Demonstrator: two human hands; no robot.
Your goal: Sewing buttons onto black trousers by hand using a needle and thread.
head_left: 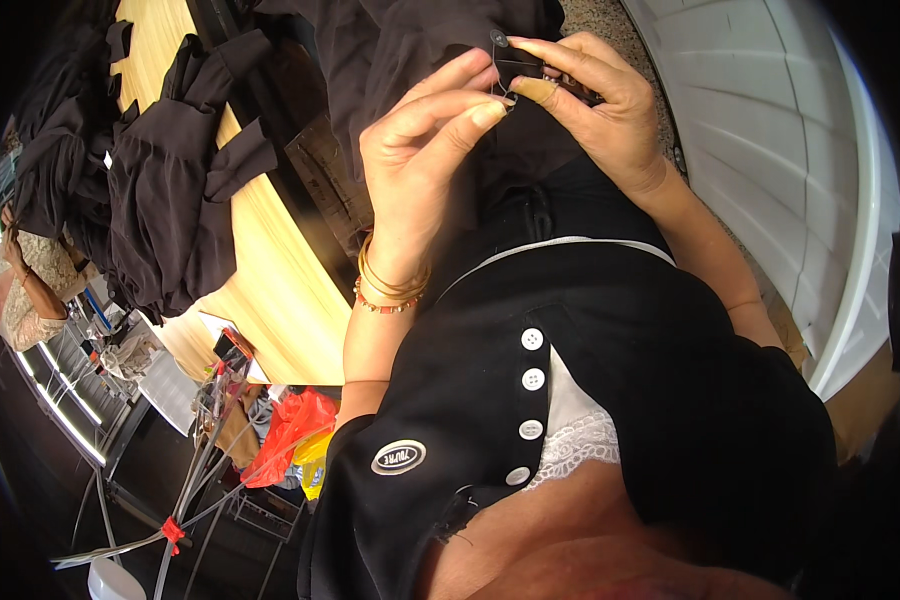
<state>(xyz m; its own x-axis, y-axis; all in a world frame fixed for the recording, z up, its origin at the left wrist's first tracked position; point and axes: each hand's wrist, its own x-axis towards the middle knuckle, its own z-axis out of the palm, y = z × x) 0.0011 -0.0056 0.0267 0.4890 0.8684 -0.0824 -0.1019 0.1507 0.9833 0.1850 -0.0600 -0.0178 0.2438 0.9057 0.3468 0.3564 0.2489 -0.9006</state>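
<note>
My left hand (425, 130) is raised over the dark cloth, thumb and index finger pinched on a small dark piece (511, 101) with thread. Beside the fingertips of my right hand (610, 110) is a dark round button (498, 38). A thin thread (495, 75) runs from the button down to the left fingertips. My right index finger and thumb are apart, and a yellowish wrap covers the thumb tip. A dark object (582, 91) is partly hidden under the right fingers; its kind cannot be made out. Dark brown cloth (400, 50) lies behind both hands.
A light wooden table (280, 270) at the left bears a pile of dark garments (170, 190). A white ribbed panel (770, 150) stands close on my right. Red plastic bags (295, 430) and cables (195, 480) are at lower left. Another person (35, 285) is at far left.
</note>
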